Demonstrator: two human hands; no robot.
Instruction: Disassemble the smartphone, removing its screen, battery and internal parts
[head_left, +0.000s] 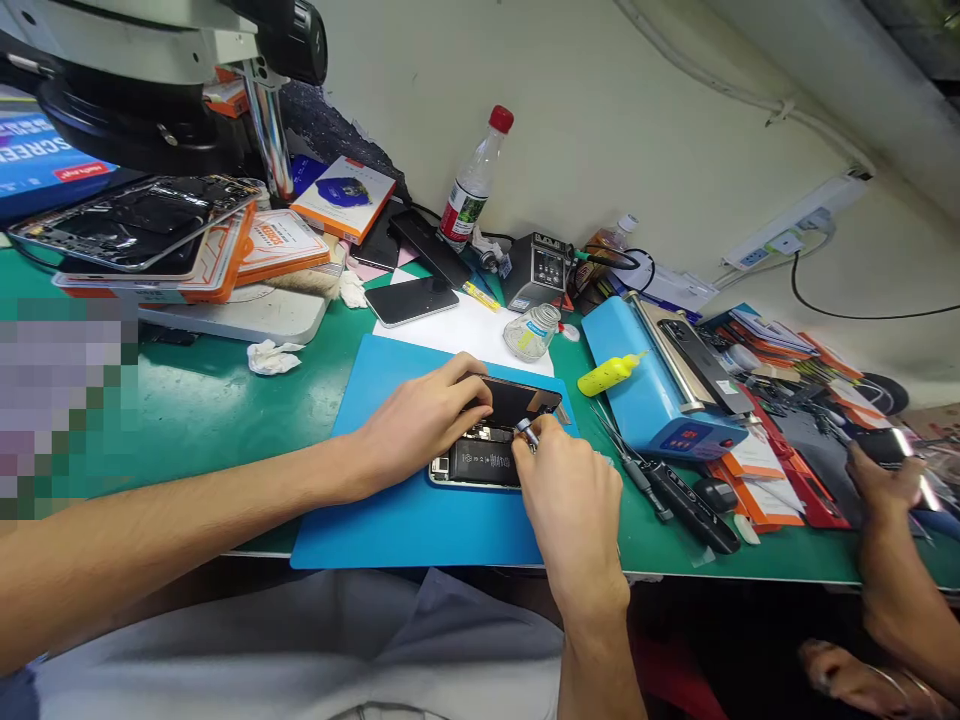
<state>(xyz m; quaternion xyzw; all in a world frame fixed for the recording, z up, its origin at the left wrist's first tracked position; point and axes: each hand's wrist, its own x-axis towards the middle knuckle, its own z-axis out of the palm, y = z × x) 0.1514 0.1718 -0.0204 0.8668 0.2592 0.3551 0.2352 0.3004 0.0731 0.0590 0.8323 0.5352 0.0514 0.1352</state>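
An opened phone (480,464) lies on a blue work mat (360,520), with its black battery and inner parts showing. Its dark screen (514,400) is tilted up along the far side. My left hand (427,420) pinches the left edge of that raised screen between thumb and fingers. Over the phone's right end, my right hand (570,490) is closed around a small silver-ended tool (527,432). The tool's working tip is hidden by my fingers and the phone.
Behind the mat are another phone (412,300), a glass jar (532,332) and a plastic bottle (469,190). A blue heating machine (645,400), yellow bottle (609,375) and black pen-like tool (690,505) lie rightward. A microscope (150,90) overhangs the left; a co-worker's hand (885,480) holds a device.
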